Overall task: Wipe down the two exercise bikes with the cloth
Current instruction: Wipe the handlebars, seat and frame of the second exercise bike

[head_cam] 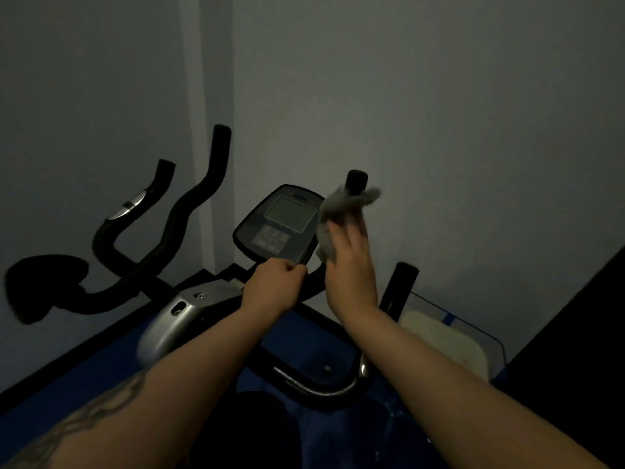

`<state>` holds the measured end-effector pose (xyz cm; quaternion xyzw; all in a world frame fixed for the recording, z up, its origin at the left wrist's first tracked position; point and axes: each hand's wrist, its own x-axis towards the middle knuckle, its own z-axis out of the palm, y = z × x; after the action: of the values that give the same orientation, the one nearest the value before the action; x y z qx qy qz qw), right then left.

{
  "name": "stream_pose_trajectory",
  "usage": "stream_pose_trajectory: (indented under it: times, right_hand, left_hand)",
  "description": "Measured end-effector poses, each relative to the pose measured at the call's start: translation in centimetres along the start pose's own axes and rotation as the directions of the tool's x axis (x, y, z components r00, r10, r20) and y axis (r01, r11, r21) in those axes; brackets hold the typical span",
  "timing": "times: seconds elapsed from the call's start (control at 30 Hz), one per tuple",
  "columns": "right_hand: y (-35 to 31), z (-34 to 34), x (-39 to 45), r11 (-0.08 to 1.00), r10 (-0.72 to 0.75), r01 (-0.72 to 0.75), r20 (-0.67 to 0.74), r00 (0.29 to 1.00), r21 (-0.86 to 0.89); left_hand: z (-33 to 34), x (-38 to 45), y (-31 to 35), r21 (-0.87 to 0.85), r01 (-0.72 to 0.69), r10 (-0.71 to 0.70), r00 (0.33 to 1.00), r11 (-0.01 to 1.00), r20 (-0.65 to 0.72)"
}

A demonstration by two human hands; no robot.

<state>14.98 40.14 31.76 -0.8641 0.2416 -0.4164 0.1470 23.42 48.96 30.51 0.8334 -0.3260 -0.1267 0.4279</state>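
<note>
From the head view, the right hand holds a grey cloth bunched round the near bike's right handlebar, its grip closed on the cloth. The left hand pinches the lower edge of the console. The second bike stands to the left, well apart from the cloth. In this dim light patches could be missed, and the steadied console might tilt. No writing is legible.
</note>
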Motion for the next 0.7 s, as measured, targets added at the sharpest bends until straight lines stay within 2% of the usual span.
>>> stream_pose_trajectory:
  times: [0.07,0.17,0.2,0.27,0.33,0.37,0.4,0.5,0.53,0.6,0.63,0.7]
  right_hand:
    - [0.2,-0.5,0.8,0.991,-0.110,0.112,0.032,0.993,-0.070]
    - [0.4,-2.1,4.5,0.934,-0.225,0.193,-0.076,0.971,-0.300]
    - [0.6,-2.3,5.0,0.908,-0.245,0.206,-0.065,0.967,-0.365]
    - [1.0,-1.7,3.9,0.850,-0.276,0.275,0.066,0.959,-0.450]
    - [1.3,-1.3,2.4,0.810,-0.326,0.380,0.196,0.925,-0.447]
    - [1.0,-1.6,2.6,0.806,-0.346,0.405,0.212,0.914,-0.432]
    - [0.7,-2.1,3.7,0.807,-0.364,0.411,0.191,0.912,-0.424]
    - [-0.6,-4.2,8.4,0.817,-0.454,0.387,-0.062,0.889,-0.427]
    - [-0.7,-4.6,9.6,0.836,-0.428,0.350,-0.103,0.898,-0.423]
    - [-0.4,-4.4,10.4,0.892,-0.276,0.251,-0.014,0.961,-0.377]
    - [-0.1,-4.0,10.3,0.915,-0.204,0.207,0.045,0.978,-0.346]
    - [-0.1,-3.8,10.4,0.945,-0.113,0.127,0.065,0.991,-0.302]
  left_hand:
    - [0.1,-0.1,0.1,0.027,-0.004,0.005,1.000,1.000,-0.013]
    - [0.0,0.0,0.1,0.027,-0.012,0.012,1.000,1.000,-0.002]
    - [0.0,-0.1,0.0,0.020,-0.014,0.014,1.000,1.000,0.002]
    - [-0.2,-0.2,-0.1,-0.004,-0.004,0.004,1.000,1.000,0.014]
    - [-0.3,-0.3,-0.2,-0.027,0.005,-0.004,1.000,1.000,0.016]
    - [-0.2,-0.3,-0.2,-0.020,0.009,-0.009,1.000,1.000,0.011]
    - [-0.2,-0.3,0.0,-0.002,0.013,-0.013,1.000,1.000,0.007]
    - [-0.2,-0.4,0.2,0.049,0.009,-0.009,1.000,0.999,-0.010]
    - [-0.2,-0.4,0.2,0.051,0.005,-0.005,1.000,0.999,-0.011]
    - [-0.2,-0.5,0.3,0.052,0.005,-0.005,1.000,0.999,-0.010]
    - [-0.2,-0.6,0.4,0.057,0.007,-0.006,1.000,0.998,-0.007]
    - [-0.1,-0.6,0.4,0.066,0.008,-0.008,1.000,0.998,-0.006]
